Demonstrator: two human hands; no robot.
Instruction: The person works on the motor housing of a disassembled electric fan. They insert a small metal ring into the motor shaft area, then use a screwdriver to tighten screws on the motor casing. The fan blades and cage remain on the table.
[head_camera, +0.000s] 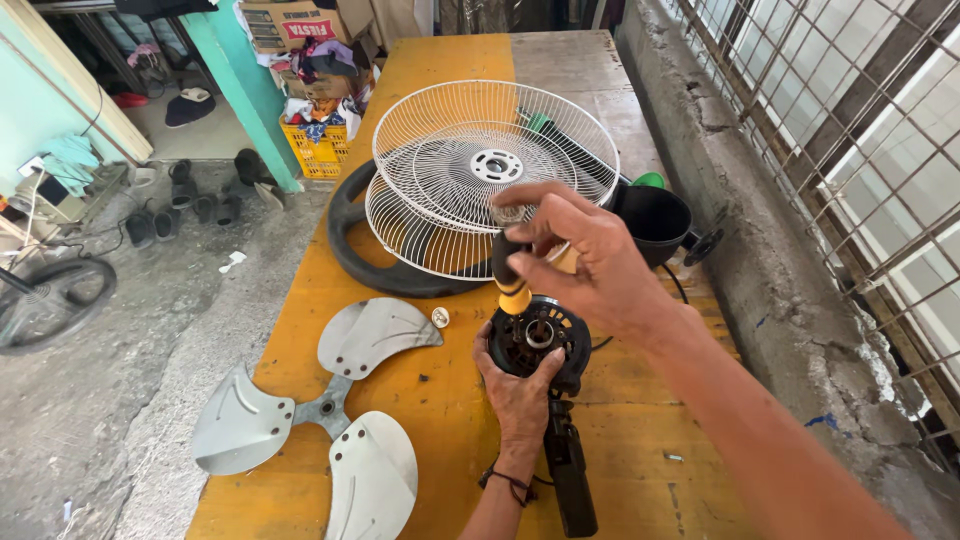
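On the yellow table (440, 400), my left hand (520, 395) is wrapped around the black fan motor (535, 340), fingers closed on its housing so it stands with the shaft facing up at me. My right hand (575, 262) is closed around the handle of a screwdriver (510, 270), its yellow collar just above the motor and the tip down at the motor's face, near the edge of the round opening; the exact screw is hidden under the tool.

To do this well, I judge the tool should stand straight over the screw, not leaning, with steady downward pressure so the tip does not skip out and chew the head. My left grip has to resist the twist, since the motor sits on its narrow black neck (568, 470) and would turn with the tool.

Beside my left wrist lies the three-bladed metal fan blade (325, 410), and a small round cap (440, 317) rests near it. Behind the motor sit two white wire guards (480, 170), stacked on a black rubber ring (350, 250), with a black pot (655, 220) to their right.
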